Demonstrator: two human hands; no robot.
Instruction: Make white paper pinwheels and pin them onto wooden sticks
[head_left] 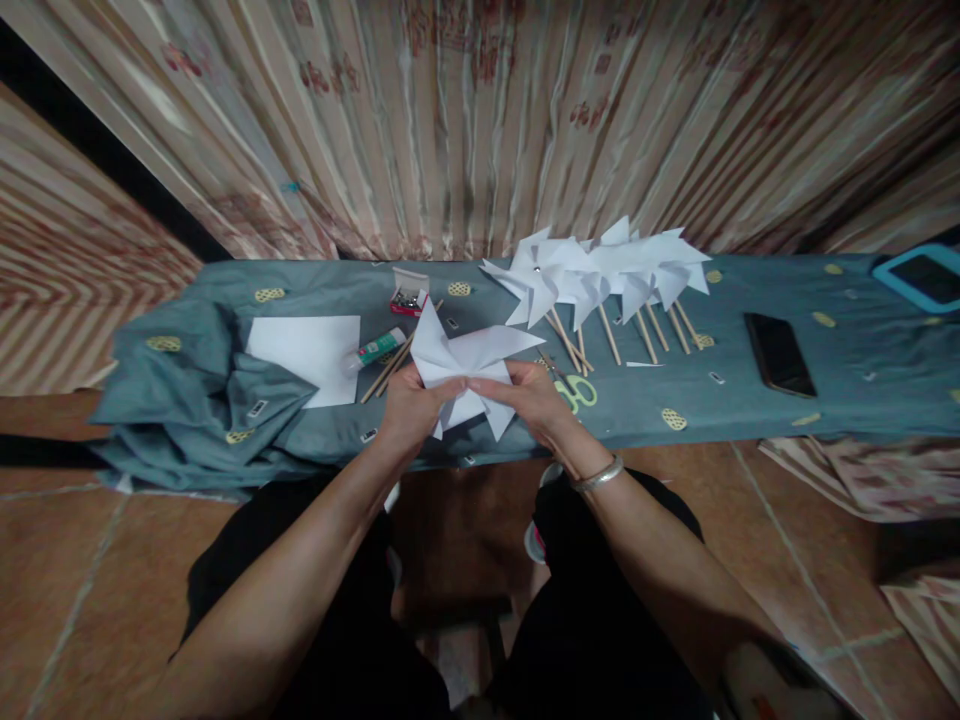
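Note:
A white paper pinwheel (480, 350) with pointed blades is held up over the near edge of the cloth-covered table. My left hand (415, 405) grips its left side, the thumb pressed near the centre. On the other side my right hand (531, 393) grips it too, its thumb tip meeting the left one at the middle. The fingers behind the paper are hidden. No stick shows on this pinwheel. Just past my right hand lie green-handled scissors (579, 392), partly covered by the hand. Thin wooden sticks (388, 372) lie to the left of my left hand.
Several finished paper pinwheels (600, 275) on wooden sticks lie at the back. White paper sheets (307, 350), a glue stick (380, 346) and a small red box of metal pins (409, 300) are on the left. A phone (780, 354) and a blue-framed device (921, 278) lie right.

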